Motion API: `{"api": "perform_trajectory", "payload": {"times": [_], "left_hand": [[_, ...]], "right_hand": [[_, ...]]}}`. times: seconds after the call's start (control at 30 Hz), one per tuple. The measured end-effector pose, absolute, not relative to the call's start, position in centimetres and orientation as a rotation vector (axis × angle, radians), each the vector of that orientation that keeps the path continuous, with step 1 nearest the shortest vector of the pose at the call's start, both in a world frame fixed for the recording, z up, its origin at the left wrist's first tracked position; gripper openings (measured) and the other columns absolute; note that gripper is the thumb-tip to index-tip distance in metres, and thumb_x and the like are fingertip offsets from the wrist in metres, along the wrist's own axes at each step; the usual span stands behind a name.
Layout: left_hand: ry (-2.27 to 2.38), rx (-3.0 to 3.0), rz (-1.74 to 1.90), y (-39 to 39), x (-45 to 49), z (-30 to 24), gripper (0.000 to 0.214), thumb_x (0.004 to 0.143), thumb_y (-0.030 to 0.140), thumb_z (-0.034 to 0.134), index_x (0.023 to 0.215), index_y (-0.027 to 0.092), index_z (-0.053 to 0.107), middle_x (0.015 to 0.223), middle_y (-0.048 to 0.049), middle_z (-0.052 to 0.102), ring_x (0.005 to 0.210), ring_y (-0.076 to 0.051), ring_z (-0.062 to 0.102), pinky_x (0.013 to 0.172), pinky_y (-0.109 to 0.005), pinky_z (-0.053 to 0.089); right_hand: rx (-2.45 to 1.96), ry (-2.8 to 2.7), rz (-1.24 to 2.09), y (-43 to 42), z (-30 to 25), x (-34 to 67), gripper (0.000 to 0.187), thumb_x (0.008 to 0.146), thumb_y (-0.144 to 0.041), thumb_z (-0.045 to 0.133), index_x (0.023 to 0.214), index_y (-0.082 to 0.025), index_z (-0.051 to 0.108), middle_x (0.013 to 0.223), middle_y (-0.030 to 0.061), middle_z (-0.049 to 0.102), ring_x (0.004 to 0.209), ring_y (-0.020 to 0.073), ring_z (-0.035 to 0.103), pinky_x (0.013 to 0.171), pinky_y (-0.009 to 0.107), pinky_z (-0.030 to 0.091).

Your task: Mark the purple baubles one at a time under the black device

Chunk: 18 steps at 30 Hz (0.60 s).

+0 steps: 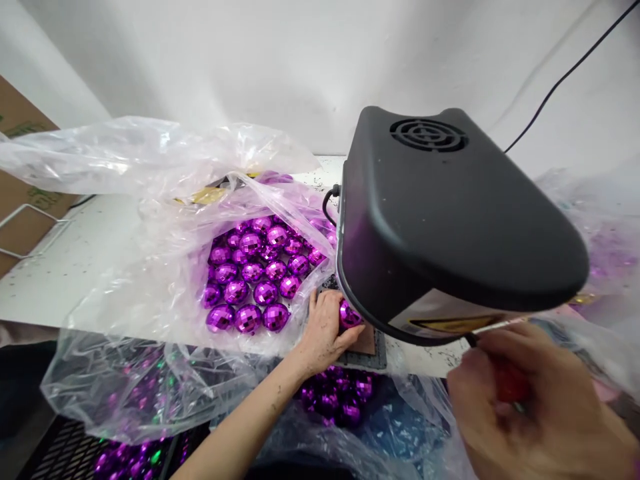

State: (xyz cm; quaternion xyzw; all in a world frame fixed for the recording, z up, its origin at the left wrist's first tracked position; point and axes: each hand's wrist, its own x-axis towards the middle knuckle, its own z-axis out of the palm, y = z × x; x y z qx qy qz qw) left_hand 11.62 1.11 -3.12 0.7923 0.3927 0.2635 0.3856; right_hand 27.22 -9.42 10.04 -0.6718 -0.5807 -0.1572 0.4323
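My left hand (327,331) is closed on a shiny purple mirrored ball (349,315) low under the front of a black machine housing (450,220). Beneath that ball lies a dark base plate with a brown pad (364,341). My right hand (537,393), blurred, wraps round a red knob (511,380) on a dark lever at the machine's right side. To the left of my left hand, many purple mirrored balls (251,272) lie in a clear plastic bag (150,280) on the white table. The housing hides whatever is directly under it.
Below the table edge, another plastic bag holds more purple balls (337,397). Purple and green balls (133,460) show at the lower left beside a black mesh crate (63,450). A cardboard box (23,120) and wire rack (33,230) stand left. A black cable (565,77) runs behind.
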Motion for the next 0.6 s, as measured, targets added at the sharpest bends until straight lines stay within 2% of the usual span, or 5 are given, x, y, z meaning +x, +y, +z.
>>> {"api": "perform_trajectory", "payload": {"times": [0.13, 0.3, 0.6], "left_hand": [[0.998, 1.95, 0.732, 0.9, 11.8, -3.4, 0.042, 0.088, 0.038, 0.07, 0.126, 0.025, 0.059, 0.12, -0.0106, 0.067, 0.126, -0.032, 0.057, 0.124, -0.058, 0.028], [1.014, 1.96, 0.723, 0.9, 11.9, -3.1, 0.043, 0.085, 0.036, 0.071, 0.123, 0.02, 0.058, 0.12, -0.0112, 0.066, 0.126, -0.033, 0.056, 0.126, -0.062, 0.019], [1.035, 2.004, 0.686, 0.9, 12.1, -3.0, 0.038, 0.086, 0.033, 0.067, 0.122, 0.022, 0.058, 0.118, -0.0096, 0.066, 0.122, -0.03, 0.058, 0.127, -0.06, 0.016]], "right_hand": [[-1.585, -1.397, -0.483, -9.2, 8.0, 26.8, 0.011, 0.088, -0.005, 0.06, 0.095, -0.012, 0.057, 0.075, -0.0015, 0.051, 0.062, 0.0009, 0.044, 0.06, 0.016, 0.04], [-1.481, -1.356, -0.43, -8.2, 6.9, 27.0, 0.005, 0.088, -0.01, 0.058, 0.083, -0.012, 0.056, 0.066, -0.003, 0.046, 0.055, 0.0001, 0.04, 0.051, 0.016, 0.031], [-1.379, -1.323, -0.414, -8.0, 4.5, 28.1, 0.003, 0.084, -0.014, 0.06, 0.084, -0.016, 0.063, 0.082, 0.0036, 0.06, 0.071, 0.0112, 0.056, 0.057, 0.024, 0.041]]}}
